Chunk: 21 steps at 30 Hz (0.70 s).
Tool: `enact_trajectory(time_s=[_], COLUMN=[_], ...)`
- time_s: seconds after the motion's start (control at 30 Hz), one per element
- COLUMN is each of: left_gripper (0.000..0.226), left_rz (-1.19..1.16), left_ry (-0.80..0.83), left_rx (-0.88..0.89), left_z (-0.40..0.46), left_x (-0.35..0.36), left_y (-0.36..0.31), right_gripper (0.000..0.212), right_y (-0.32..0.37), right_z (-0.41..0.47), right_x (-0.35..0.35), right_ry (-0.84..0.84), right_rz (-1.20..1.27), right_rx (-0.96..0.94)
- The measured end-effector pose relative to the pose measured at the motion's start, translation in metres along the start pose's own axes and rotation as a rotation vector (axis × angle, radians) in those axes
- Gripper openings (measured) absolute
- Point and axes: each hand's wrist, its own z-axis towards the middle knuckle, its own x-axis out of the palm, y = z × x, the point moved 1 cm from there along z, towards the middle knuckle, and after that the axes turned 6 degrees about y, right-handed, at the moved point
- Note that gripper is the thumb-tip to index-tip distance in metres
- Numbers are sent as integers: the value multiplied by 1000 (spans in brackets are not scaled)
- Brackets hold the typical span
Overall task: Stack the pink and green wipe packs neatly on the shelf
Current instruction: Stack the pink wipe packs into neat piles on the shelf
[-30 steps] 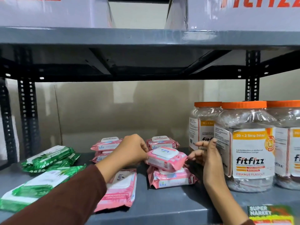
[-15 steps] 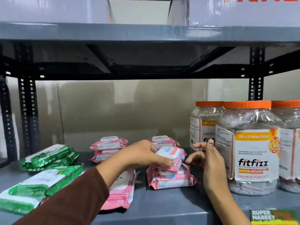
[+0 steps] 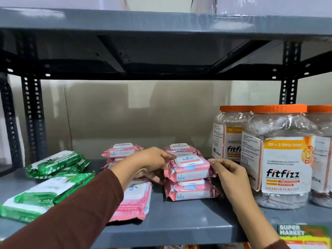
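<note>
A small pink wipe pack (image 3: 189, 168) lies flat on top of another pink pack (image 3: 190, 192) at the middle of the grey shelf (image 3: 179, 223). My left hand (image 3: 149, 164) grips its left end and my right hand (image 3: 228, 174) holds its right end. Behind it sits a further pink pack (image 3: 181, 150), and to the left rear a two-high pink stack (image 3: 122, 152). A larger pink pack (image 3: 133, 201) lies flat in front, partly under my left arm. Green packs lie at the left, one pile at the rear (image 3: 55, 164) and one at the front (image 3: 39, 196).
Clear jars with orange lids (image 3: 282, 155) stand close on the right, right beside my right hand. The upper shelf (image 3: 161, 22) hangs low overhead. Perforated black posts (image 3: 32, 114) frame the left side. A supermarket label (image 3: 303, 234) sits on the shelf's front edge.
The top pink pack was tilted in my left hand; now it lies level on the lower pack, with both hands on its ends. The view moved closer.
</note>
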Motion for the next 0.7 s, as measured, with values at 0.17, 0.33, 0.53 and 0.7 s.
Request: enact_trajectory(time_s=[0.17,0.33,0.53,0.7], left_gripper=[54,43,39,61], left_rz=[-43,52,687,925], left_ry=[2,-131,-450,-227], left_rx=[5,102,138,-120], left_z=[-1,-23,-114,-134], left_x=[5,-9,-68,-73], left_y=[1,2,51,76], right_gripper=[16,18,14,13], right_y=[-1,-1,34,87], right_z=[1,-3,-28,-48], right_x=[-1,0,13,76], right_ry=[-39,-36,-191,702], right_rz=[-57,-113,-419,-314], right_rx=[-23,-65,-652,-282])
